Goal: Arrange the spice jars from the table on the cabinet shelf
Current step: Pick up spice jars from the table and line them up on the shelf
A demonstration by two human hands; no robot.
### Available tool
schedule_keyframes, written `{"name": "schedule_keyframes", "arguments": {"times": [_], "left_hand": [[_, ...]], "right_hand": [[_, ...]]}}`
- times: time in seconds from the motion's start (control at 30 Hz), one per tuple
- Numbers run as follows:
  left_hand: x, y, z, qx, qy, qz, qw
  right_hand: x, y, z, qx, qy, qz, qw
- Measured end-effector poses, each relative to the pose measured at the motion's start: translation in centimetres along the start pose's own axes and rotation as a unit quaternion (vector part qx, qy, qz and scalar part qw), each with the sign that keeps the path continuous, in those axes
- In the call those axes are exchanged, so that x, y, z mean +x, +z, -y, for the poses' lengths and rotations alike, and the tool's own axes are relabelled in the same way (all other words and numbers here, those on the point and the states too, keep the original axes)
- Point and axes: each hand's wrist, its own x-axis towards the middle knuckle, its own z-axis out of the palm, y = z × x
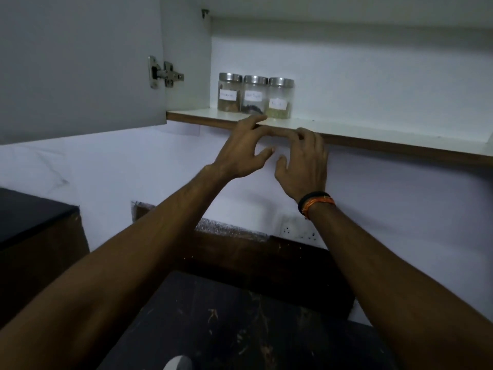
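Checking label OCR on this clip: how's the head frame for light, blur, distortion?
Head view: dim overall, brightest on the cabinet's white back wall; the three jars are soft and their labels unreadable; the shelf edge bows from wide-angle distortion; left hand and right hand look slightly blurred.

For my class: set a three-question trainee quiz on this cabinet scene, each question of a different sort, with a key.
1. How many spice jars stand on the cabinet shelf?
2. True or false: the left hand grips a jar.
3. Which wrist wears the black and orange bands? A) left B) right C) both

Key:
1. Three, side by side at the shelf's left end.
2. False; its fingers reach the shelf's front edge and hold nothing.
3. B, the right hand.
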Motion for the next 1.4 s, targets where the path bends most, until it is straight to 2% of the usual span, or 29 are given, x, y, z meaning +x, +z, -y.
{"name": "schedule_keyframes", "arguments": {"times": [0.1,0.27,0.43,0.7,0.87,1.03,1.27,1.4], "left_hand": [[-3.7,0.9,0.2,-0.019,-0.038,0.000,0.999],[-11.1,2.7,1.8,-0.036,-0.133,0.110,0.984],[-19.1,3.9,3.3,-0.053,-0.219,0.196,0.954],[-33.1,6.3,6.0,-0.054,-0.336,0.339,0.877],[-40.1,7.2,6.6,-0.075,-0.403,0.375,0.831],[-44.4,7.7,6.7,-0.111,-0.470,0.367,0.795],[-47.4,8.1,6.7,-0.133,-0.516,0.356,0.768],[-48.2,7.9,6.6,-0.180,-0.542,0.338,0.748]], "right_hand": [[-3.4,1.1,1.6,0.031,0.015,0.019,0.999],[-9.6,3.7,3.5,0.073,0.036,0.136,0.987],[-16.0,6.0,5.5,0.095,0.038,0.266,0.958],[-26.6,9.9,7.8,0.088,0.006,0.496,0.864],[-32.1,11.1,9.2,0.100,0.029,0.586,0.804],[-36.0,11.9,10.8,0.114,0.050,0.642,0.756],[-39.2,13.2,13.6,0.128,0.088,0.672,0.724],[-40.9,13.6,14.8,0.113,0.106,0.674,0.722]]}}
